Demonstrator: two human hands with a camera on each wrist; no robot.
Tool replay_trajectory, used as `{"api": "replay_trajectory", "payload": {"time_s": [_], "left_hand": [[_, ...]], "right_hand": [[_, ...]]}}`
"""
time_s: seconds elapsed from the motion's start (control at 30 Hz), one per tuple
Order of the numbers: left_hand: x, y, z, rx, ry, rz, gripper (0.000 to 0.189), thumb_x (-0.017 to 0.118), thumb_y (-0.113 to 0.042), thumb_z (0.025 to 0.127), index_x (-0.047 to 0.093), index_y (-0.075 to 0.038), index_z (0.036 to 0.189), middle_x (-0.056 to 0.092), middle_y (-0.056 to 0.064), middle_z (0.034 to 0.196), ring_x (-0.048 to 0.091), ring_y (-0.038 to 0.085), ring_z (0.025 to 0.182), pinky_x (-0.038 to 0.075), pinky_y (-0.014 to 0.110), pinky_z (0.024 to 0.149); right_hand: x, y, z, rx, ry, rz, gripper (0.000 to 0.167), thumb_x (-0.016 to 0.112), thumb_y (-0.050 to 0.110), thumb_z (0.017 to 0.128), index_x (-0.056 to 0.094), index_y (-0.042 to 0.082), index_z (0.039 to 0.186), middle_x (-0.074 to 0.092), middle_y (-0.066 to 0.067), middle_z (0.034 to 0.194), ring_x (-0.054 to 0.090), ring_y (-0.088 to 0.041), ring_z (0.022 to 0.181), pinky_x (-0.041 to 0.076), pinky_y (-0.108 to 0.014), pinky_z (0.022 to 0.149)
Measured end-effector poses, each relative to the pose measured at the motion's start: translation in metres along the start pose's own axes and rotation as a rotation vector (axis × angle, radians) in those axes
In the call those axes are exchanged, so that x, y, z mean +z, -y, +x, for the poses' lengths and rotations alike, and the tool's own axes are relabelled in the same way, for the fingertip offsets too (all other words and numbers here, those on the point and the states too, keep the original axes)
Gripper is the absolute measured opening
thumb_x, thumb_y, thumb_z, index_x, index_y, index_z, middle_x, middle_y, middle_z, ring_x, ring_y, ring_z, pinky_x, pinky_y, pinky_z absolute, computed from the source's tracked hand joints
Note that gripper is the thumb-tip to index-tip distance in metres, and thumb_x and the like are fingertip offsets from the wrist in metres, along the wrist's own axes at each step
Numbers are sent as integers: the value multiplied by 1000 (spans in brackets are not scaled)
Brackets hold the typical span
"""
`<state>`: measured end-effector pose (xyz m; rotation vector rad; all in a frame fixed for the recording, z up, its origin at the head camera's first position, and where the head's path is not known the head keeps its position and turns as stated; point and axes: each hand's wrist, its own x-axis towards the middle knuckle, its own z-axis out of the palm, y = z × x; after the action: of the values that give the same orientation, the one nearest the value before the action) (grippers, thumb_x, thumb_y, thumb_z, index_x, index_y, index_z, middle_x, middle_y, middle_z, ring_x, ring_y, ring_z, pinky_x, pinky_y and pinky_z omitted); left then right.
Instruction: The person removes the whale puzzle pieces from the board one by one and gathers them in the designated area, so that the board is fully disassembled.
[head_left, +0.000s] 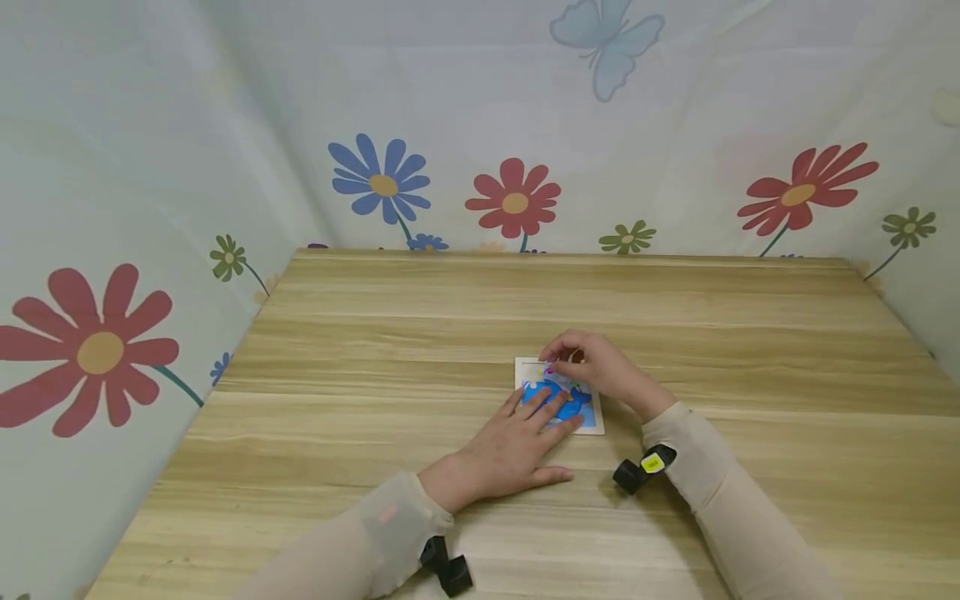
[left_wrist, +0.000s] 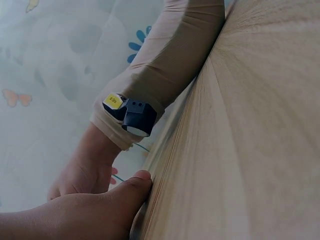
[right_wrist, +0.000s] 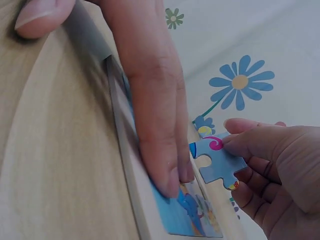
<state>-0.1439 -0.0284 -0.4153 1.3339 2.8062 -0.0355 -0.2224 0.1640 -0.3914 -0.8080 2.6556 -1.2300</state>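
A creased white fabric backdrop point(head_left: 450, 92) printed with rounded-petal flowers hangs beyond a flat, squarish puzzle board point(head_left: 599, 421), pale-rimmed, lying on a worktop point(head_left: 360, 333) of streaked wood grain. Wrinkled beige sleeves point(head_left: 750, 517) reach in from the board's near side. The left hand point(head_left: 513, 450) lies across the board's blue picture, its fingers extended and spread, grasping nothing. At the board's far edge, the right hand point(head_left: 600, 364) curls, its fingers pinching a puzzle piece point(right_wrist: 217, 162). Black, blocky wrist devices point(head_left: 630, 476) sit nearer the person than the board. The thin piece, knobbed and notched, pale blue with a magenta swirl, is held above the board's far part.
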Motion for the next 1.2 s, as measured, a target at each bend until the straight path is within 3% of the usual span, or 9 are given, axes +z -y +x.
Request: {"api": "replay_trajectory", "payload": {"time_s": [0.43,0.73,1.0,1.2], "left_hand": [[-1,-1,0,3,-20,-4,68,33,-64,96,27,-26,153,21,7,161,18,26,150,20,52,119],[-2,-1,0,0,-9,-14,68,33,-64,96,27,-27,153,20,6,162,18,26,150,20,52,119],[-2,-1,1,0,-1,-23,69,32,-64,96,25,-27,153,18,6,162,17,27,150,18,52,119],[-2,-1,0,2,-8,-19,69,32,-64,96,24,-27,153,19,5,162,18,26,150,19,52,120]], "right_hand": [[-18,9,1,-30,-6,-37,14,64,1,89,70,0,101,70,-12,97,58,-15,83,49,-25,75],[-36,16,-5,14,-18,-109,14,66,2,88,70,2,101,70,-12,97,63,-19,85,54,-29,79],[-52,14,-10,37,-9,-140,12,64,1,89,71,1,98,71,-13,97,63,-18,85,53,-24,76],[-64,12,-14,60,-6,-165,11,64,1,89,71,2,97,71,-12,97,60,-16,81,52,-27,75]]}}
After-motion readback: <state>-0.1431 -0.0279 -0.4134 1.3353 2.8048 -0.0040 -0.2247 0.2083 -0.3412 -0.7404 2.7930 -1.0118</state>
